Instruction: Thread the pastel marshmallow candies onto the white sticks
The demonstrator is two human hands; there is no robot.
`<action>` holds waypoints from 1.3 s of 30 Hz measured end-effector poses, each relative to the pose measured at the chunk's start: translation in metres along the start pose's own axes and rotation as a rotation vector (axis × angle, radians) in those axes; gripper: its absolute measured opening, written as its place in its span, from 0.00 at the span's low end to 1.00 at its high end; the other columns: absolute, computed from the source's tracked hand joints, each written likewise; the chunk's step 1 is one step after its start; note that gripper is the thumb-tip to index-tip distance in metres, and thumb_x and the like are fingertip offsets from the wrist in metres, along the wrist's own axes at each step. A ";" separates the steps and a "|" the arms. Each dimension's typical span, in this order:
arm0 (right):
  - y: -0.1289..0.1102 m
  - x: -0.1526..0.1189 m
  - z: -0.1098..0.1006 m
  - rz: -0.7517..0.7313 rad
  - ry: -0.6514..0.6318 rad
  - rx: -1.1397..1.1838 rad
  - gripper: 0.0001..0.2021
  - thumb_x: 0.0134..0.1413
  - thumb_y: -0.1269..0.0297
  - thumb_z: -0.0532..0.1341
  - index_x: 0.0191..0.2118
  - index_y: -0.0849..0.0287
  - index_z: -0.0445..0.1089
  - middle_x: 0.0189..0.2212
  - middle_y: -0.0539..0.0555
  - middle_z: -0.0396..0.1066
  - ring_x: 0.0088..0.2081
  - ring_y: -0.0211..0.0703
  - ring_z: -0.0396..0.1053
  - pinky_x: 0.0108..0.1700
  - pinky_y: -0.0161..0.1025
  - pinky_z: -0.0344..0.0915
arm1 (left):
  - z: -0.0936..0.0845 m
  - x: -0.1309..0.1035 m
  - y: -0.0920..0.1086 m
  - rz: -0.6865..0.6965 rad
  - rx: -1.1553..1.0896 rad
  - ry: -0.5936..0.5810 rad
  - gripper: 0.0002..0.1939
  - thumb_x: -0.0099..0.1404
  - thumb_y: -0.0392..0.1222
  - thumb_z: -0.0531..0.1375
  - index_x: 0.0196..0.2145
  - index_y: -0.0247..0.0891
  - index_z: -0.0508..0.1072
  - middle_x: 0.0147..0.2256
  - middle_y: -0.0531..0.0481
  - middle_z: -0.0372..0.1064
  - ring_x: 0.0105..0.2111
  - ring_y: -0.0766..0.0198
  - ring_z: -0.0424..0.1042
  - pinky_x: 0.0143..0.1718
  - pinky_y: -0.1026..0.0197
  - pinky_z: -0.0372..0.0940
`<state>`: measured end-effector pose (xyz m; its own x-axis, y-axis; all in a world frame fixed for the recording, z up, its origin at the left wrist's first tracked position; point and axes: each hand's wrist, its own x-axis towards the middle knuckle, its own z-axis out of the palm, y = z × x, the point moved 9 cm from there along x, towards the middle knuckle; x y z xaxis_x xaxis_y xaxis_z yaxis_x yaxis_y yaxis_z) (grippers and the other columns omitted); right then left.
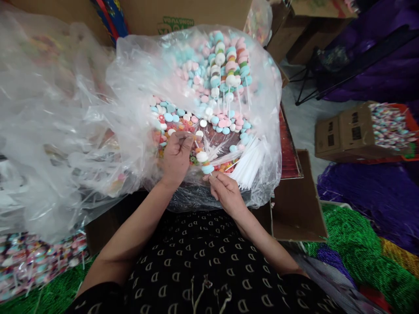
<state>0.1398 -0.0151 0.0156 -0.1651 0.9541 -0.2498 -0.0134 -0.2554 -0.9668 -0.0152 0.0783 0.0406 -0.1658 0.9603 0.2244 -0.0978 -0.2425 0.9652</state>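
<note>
1. Candy skewer (205, 165): located in front of the torso, above the near edge of the plastic sheeting (131, 65). White and pale blue pieces are on its stick, with orange and green pieces between them.
2. Right hand (226, 188): thumb and fingers closed on the lower end of the candy skewer, below the blue pieces.
3. Left hand (178, 152): thumb and forefinger pinched together near the stick's upper end. Whether they grip a piece cannot be told.
4. White sticks (249, 163): loose bundle, just right of the right hand.
5. Ring candies (193, 160): loose, around and beneath the left hand.
6. Pastel candies (196, 78): heaped beyond both hands.
7. Loaded skewers (231, 65): lying side by side on the heap, stick ends toward the torso.
8. Cardboard carton (340, 131): on the floor, at right.
</note>
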 end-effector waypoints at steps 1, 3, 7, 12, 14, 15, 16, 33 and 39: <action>0.000 0.000 0.000 -0.003 -0.001 0.002 0.20 0.67 0.44 0.60 0.38 0.58 0.74 0.15 0.41 0.55 0.17 0.34 0.51 0.23 0.35 0.48 | -0.001 0.000 -0.004 -0.011 0.004 0.001 0.13 0.73 0.55 0.64 0.42 0.44 0.71 0.38 0.52 0.82 0.34 0.64 0.82 0.39 0.60 0.77; 0.000 -0.001 0.001 0.000 0.001 0.008 0.19 0.67 0.45 0.60 0.38 0.58 0.74 0.15 0.40 0.55 0.17 0.34 0.51 0.23 0.35 0.48 | -0.005 0.002 -0.011 -0.025 0.031 0.014 0.13 0.74 0.55 0.64 0.43 0.44 0.72 0.38 0.51 0.82 0.36 0.63 0.82 0.40 0.60 0.77; 0.000 -0.001 0.000 0.009 0.010 0.018 0.18 0.67 0.47 0.60 0.38 0.58 0.74 0.15 0.40 0.55 0.17 0.33 0.51 0.23 0.35 0.47 | -0.011 0.004 -0.021 -0.054 0.103 0.052 0.12 0.75 0.55 0.62 0.44 0.44 0.72 0.38 0.51 0.81 0.40 0.62 0.82 0.43 0.60 0.77; 0.001 -0.001 0.001 0.004 0.006 0.000 0.17 0.67 0.47 0.60 0.37 0.58 0.74 0.15 0.40 0.56 0.17 0.33 0.52 0.24 0.35 0.48 | -0.007 0.003 -0.022 -0.071 0.077 0.021 0.16 0.75 0.59 0.61 0.44 0.45 0.70 0.38 0.50 0.81 0.36 0.62 0.82 0.39 0.59 0.78; 0.003 0.000 0.002 0.015 0.008 -0.002 0.18 0.66 0.47 0.60 0.38 0.58 0.74 0.15 0.40 0.56 0.17 0.34 0.52 0.23 0.35 0.48 | -0.004 0.001 -0.018 -0.057 0.069 0.000 0.19 0.73 0.62 0.62 0.43 0.44 0.69 0.37 0.51 0.81 0.34 0.61 0.83 0.38 0.58 0.78; 0.004 0.000 0.002 0.020 0.012 -0.001 0.18 0.66 0.47 0.60 0.38 0.58 0.74 0.15 0.40 0.56 0.17 0.34 0.52 0.23 0.35 0.48 | -0.004 0.001 -0.015 -0.037 0.084 -0.004 0.20 0.73 0.64 0.62 0.43 0.44 0.69 0.36 0.51 0.81 0.34 0.60 0.83 0.39 0.57 0.78; 0.005 0.001 0.001 0.024 0.018 0.002 0.18 0.66 0.47 0.60 0.38 0.58 0.74 0.15 0.40 0.56 0.17 0.34 0.52 0.23 0.35 0.48 | -0.003 0.000 -0.012 -0.011 0.112 -0.002 0.21 0.72 0.65 0.62 0.42 0.44 0.69 0.36 0.51 0.81 0.35 0.60 0.83 0.40 0.56 0.78; -0.002 0.008 -0.004 0.069 0.034 0.072 0.23 0.61 0.38 0.63 0.36 0.55 0.70 0.21 0.45 0.68 0.17 0.33 0.56 0.21 0.34 0.51 | 0.019 -0.021 0.005 -0.035 0.156 -0.170 0.13 0.78 0.52 0.57 0.47 0.43 0.76 0.45 0.47 0.80 0.44 0.60 0.78 0.48 0.56 0.73; -0.059 0.040 -0.043 -0.194 0.255 -0.192 0.16 0.65 0.53 0.63 0.27 0.55 0.68 0.24 0.48 0.67 0.26 0.38 0.61 0.30 0.36 0.57 | -0.005 0.040 0.008 0.224 0.652 -0.193 0.08 0.73 0.45 0.61 0.44 0.43 0.79 0.45 0.42 0.78 0.50 0.48 0.75 0.55 0.46 0.69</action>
<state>0.1769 0.0447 0.0599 0.0736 0.9963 -0.0435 0.1693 -0.0554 -0.9840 -0.0274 0.1135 0.0568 0.0693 0.9192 0.3877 0.5346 -0.3623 0.7635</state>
